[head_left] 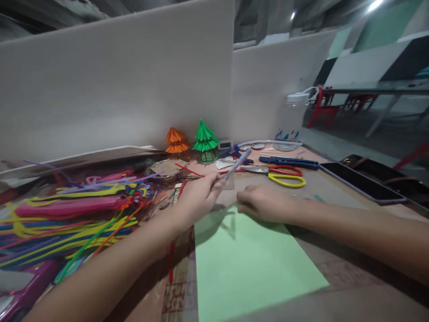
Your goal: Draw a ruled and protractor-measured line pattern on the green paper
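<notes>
A sheet of light green paper (pixel 254 268) lies flat in front of me. Over its far edge, my left hand (pixel 204 190) is closed around a slim, pale, pen-like stick (pixel 237 164), which slants up and away to the right. My right hand (pixel 258 201) rests on the sheet's far right corner with its fingers curled under. Whatever those fingertips hold, if anything, is hidden. Just beyond the hands are scissors (pixel 286 174) with one red and one yellow handle loop.
Colourful pipe cleaners (pixel 73 210) are heaped on the left. At the back stand an orange paper tree (pixel 177 141) and a green paper tree (pixel 204 141). A blue cutter (pixel 288 162), a phone (pixel 362 182) and a clear bottle (pixel 290 120) are on the right. A white partition (pixel 117 89) rises behind.
</notes>
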A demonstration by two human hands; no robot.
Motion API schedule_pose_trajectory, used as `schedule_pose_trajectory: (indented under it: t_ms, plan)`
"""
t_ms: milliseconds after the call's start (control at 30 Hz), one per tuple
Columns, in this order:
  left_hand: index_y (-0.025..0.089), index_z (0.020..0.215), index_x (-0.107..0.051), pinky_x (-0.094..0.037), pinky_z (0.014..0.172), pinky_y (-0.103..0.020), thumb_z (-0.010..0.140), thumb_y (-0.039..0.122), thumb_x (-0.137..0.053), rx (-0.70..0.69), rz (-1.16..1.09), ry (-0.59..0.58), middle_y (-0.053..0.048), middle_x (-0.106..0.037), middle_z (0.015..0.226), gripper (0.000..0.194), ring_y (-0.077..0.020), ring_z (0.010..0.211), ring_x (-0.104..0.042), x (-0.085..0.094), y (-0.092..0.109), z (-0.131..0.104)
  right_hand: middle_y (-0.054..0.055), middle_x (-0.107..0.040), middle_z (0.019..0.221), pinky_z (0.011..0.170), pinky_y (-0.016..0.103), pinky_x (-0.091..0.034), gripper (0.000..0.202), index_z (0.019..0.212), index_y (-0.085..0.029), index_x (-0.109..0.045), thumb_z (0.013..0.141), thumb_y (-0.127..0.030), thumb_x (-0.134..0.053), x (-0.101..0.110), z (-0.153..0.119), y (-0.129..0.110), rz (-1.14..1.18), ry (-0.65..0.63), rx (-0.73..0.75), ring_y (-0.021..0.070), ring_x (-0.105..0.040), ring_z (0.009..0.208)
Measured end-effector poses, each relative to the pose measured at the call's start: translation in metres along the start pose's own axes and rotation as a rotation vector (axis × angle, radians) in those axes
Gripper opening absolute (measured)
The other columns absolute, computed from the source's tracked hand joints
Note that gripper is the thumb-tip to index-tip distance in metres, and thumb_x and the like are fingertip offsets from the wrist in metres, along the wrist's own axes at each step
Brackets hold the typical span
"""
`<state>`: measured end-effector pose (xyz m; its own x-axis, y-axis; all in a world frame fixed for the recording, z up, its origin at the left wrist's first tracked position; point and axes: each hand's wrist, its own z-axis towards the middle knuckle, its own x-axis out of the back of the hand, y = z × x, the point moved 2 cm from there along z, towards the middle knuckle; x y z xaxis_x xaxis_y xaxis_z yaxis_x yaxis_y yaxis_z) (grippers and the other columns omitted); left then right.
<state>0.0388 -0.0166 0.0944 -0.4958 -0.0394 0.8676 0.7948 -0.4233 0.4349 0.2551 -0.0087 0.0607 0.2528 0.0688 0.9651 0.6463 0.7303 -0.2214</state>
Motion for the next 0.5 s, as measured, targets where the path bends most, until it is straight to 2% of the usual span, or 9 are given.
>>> schedule_pose_trajectory:
  t_ms: [100,200,333,400,500]
  plan:
    - [0.016,0.11,-0.068,-0.06,0.081,-0.038,0.107,0.041,-0.062,-0.031,-0.111,-0.006,-0.003,-0.07,0.098,0.026,-0.0181,0.084,-0.069,-0.02,-0.002,0.003,0.008,-0.073,0.082,0.068,0.032,-0.042,0.017,0.089,-0.021,-0.071,0.097,-0.031,-0.061,0.015,-0.005,0.029,0.017,0.099,-0.212,0.0241,-0.065,0.075]
    - [0.016,0.107,-0.069,-0.06,0.08,-0.037,0.106,0.041,-0.065,-0.029,-0.239,0.005,-0.003,-0.07,0.098,0.025,-0.0176,0.083,-0.069,-0.037,-0.014,0.0,0.006,-0.07,0.079,0.07,0.032,-0.045,0.018,0.088,-0.023,-0.067,0.096,-0.039,-0.062,0.029,-0.007,0.058,0.085,0.218,-0.384,0.0241,-0.065,0.076]
    - [0.016,0.109,-0.069,-0.061,0.078,-0.037,0.107,0.044,-0.063,0.022,-0.447,0.087,-0.004,-0.071,0.101,0.029,-0.0177,0.084,-0.069,-0.053,-0.033,-0.003,0.009,-0.072,0.089,0.068,0.034,-0.053,0.028,0.1,-0.022,-0.059,0.103,-0.045,-0.044,0.047,-0.012,0.092,0.264,0.396,-0.565,0.0254,-0.068,0.078]
    - [0.016,0.116,-0.068,-0.062,0.078,-0.036,0.107,0.045,-0.061,0.066,-0.55,0.152,-0.006,-0.071,0.106,0.031,-0.018,0.085,-0.07,-0.059,-0.04,-0.001,0.009,-0.071,0.084,0.063,0.036,-0.055,0.03,0.104,-0.021,-0.056,0.105,-0.043,-0.035,0.054,-0.016,0.102,0.372,0.442,-0.624,0.0239,-0.067,0.07]
    - [0.017,0.127,-0.065,-0.063,0.085,-0.041,0.107,0.045,-0.062,0.116,-0.671,0.232,-0.009,-0.07,0.12,0.035,-0.0216,0.097,-0.071,-0.061,-0.045,0.006,0.007,-0.069,0.075,0.059,0.035,-0.054,0.028,0.101,-0.021,-0.055,0.104,-0.044,-0.04,0.056,-0.021,0.104,0.484,0.478,-0.655,0.0214,-0.065,0.061]
